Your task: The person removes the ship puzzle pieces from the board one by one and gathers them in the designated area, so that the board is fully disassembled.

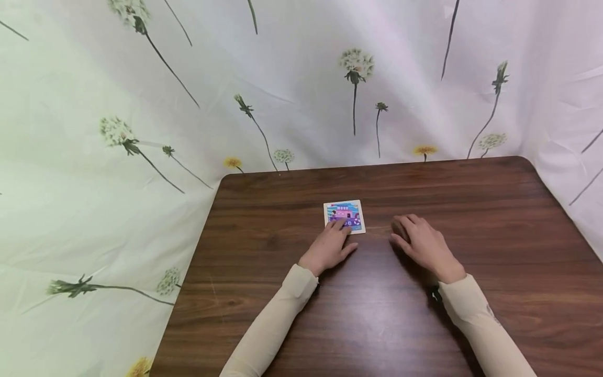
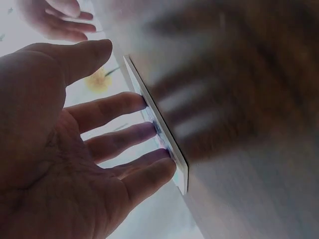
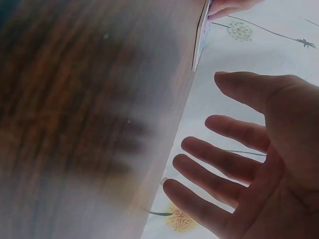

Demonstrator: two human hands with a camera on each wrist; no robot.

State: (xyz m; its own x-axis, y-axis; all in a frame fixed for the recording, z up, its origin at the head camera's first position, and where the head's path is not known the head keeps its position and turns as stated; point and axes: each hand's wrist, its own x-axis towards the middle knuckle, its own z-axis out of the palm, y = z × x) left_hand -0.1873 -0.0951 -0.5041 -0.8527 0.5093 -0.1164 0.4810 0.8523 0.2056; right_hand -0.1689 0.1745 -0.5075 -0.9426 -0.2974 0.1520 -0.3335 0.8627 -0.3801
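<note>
A small square puzzle board with a white border and a pink and purple ship picture lies flat on the table. My left hand rests its fingertips on the board's near part, covering some of the picture. In the left wrist view those fingers are extended onto the board's face, with the thumb held apart from it. To the right of the board, my right hand is over the tabletop, its fingers loosely bent. The right wrist view shows nothing between its thumb and fingers.
The dark brown wooden table has rounded far corners. Behind it and along its left and right sides hangs a white cloth printed with dandelions.
</note>
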